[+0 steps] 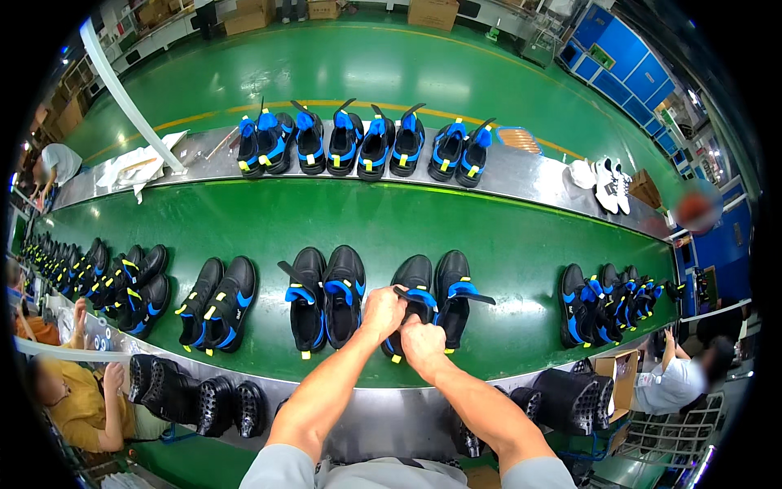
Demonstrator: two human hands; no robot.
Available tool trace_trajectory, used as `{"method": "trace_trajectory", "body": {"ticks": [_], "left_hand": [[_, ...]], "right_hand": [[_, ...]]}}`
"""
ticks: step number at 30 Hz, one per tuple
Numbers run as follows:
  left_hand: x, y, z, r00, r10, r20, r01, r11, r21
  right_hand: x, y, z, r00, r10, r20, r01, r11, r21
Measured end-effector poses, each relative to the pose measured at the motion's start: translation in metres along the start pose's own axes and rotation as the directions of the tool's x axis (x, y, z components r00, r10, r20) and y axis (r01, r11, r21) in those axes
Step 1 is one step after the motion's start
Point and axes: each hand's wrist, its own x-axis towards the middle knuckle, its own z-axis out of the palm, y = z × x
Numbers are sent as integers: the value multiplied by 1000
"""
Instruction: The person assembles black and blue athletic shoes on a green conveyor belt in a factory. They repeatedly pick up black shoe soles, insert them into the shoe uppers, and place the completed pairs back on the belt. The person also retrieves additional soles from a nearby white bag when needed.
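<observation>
Both hands are at the left shoe of a black and blue pair on the green belt in front of me. My left hand is closed at the shoe's side, by the black strap across its opening. My right hand, also closed, grips the collar near the heel; the fingertips are hidden. Touching neither hand, the matching shoe stands just to the right with its strap swung outward. Another pair, with a left shoe and a right shoe, stands to my left, blue linings showing.
More pairs stand along the green belt on both sides. Beyond it, a metal ledge bears several black and blue shoes and a white pair. Dark shoe moulds lie on the near ledge. Co-workers sit at left and right.
</observation>
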Motion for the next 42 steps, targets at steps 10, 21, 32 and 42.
{"method": "trace_trajectory", "body": {"ticks": [10, 21, 32, 42], "left_hand": [[-17, -9, -20, 976, 175, -127, -177, 984, 1], [-41, -17, -4, 1000, 16, -24, -17, 998, -52], [-50, -30, 3, 953, -166, -255, 114, 972, -208], [-49, -7, -10, 929, 322, -180, -271, 927, 258]], "right_hand": [[20, 18, -13, 987, -140, -79, 145, 987, 67], [-52, 114, -31, 999, -20, 44, 33, 947, -318], [29, 49, -27, 767, -518, -379, 621, 748, 234], [25, 24, -17, 870, -111, -480, 397, 735, 550]]}}
